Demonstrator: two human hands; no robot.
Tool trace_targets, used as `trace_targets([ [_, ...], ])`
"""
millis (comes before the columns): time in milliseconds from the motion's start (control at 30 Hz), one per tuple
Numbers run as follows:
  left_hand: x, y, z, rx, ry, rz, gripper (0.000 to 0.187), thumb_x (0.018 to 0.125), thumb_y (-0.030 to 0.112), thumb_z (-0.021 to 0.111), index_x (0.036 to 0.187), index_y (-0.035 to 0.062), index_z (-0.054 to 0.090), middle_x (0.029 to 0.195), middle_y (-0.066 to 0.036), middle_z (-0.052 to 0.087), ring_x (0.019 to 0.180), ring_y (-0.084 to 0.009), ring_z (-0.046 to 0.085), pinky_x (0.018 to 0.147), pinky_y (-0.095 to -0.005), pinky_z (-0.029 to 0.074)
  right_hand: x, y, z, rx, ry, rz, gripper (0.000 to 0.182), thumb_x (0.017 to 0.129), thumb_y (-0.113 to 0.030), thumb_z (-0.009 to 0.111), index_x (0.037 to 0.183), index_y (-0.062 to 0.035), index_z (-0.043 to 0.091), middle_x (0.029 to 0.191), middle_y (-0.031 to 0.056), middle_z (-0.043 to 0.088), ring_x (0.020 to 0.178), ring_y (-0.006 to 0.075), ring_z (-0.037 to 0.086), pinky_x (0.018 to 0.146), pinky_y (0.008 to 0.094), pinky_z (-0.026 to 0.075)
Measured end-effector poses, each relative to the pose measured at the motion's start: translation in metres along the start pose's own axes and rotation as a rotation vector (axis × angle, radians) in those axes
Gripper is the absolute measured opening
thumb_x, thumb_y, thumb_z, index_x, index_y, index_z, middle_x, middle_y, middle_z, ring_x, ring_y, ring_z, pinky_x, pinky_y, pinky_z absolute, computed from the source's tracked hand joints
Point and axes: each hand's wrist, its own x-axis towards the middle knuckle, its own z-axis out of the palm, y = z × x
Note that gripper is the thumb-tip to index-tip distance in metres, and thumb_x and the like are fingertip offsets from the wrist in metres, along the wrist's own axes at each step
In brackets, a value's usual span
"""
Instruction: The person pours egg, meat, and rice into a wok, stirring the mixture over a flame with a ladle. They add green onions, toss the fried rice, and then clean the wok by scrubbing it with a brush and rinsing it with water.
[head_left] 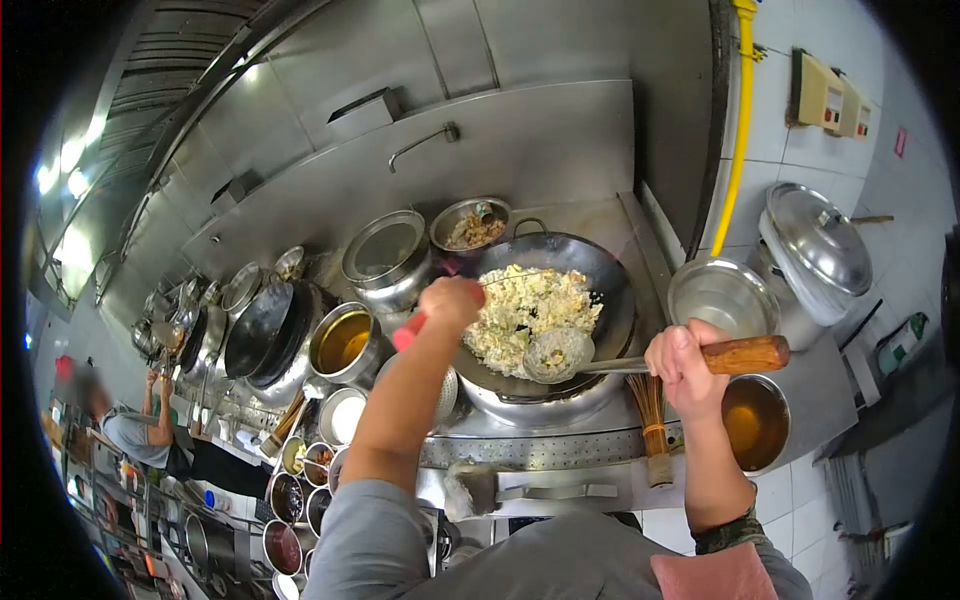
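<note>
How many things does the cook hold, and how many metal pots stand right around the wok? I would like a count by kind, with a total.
Wok, gripped by the left hand: 1
Ladle, gripped by the right hand: 1
Pots holding liquid: 2
Pots without liquid: 3
Total: 7

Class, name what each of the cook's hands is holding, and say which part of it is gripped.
The right hand grips the ladle by its wooden handle end. The left hand holds the wok by its red-wrapped handle at the near left rim.
</note>
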Motion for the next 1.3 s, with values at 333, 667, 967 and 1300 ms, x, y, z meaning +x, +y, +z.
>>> trace_targets([
  [333,-0.205,-0.139,0.099,-1.126,0.460,-0.145,0.072,0.070,0.034,0.086,0.129,0.0024,0.059,0.107,-0.016,0.071,0.098,-0.0261,0.069,0.089,-0.0375,0.052,0.083,0.021,-0.009,0.000,0.248,-0.124,0.037,0.100,-0.022,0.057,0.067,-0.0139,0.043,0.052,-0.0031,0.035,0.042,0.0096,0.032,0.042,0.0280,0.027],
  [667,-0.407,-0.213,0.173,-0.944,0.866,-0.862,0.071,0.071,0.017,0.087,0.131,0.0008,0.052,0.119,-0.012,0.066,0.106,-0.0201,0.064,0.094,-0.0343,0.050,0.224,0.166,0.027,-0.161,0.186,0.273,0.022,0.100,-0.027,0.059,0.085,-0.0113,0.053,0.062,-0.0057,0.039,0.054,0.0070,0.037,0.051,0.0271,0.032],
  [967,-0.423,-0.219,0.286,-0.797,1.062,-1.165,0.071,0.073,0.014,0.086,0.133,-0.0006,0.049,0.126,-0.016,0.059,0.112,-0.0269,0.058,0.102,-0.0367,0.043,0.214,0.122,0.110,-0.113,0.004,0.258,0.026,0.097,-0.022,0.064,0.077,-0.0147,0.050,0.052,-0.0063,0.032,0.041,0.0069,0.027,0.042,0.0258,0.023],
  [1300,-0.418,-0.190,0.297,-0.027,0.984,-1.380,0.098,0.068,0.020,0.089,0.145,-0.0051,0.035,0.137,-0.026,0.050,0.125,-0.0451,0.047,0.110,-0.0514,0.034,0.184,0.135,0.094,-0.064,-0.029,0.192,0.032,0.093,-0.026,0.069,0.073,-0.0126,0.048,0.051,-0.0042,0.039,0.038,0.0093,0.036,0.037,0.0274,0.030],
])
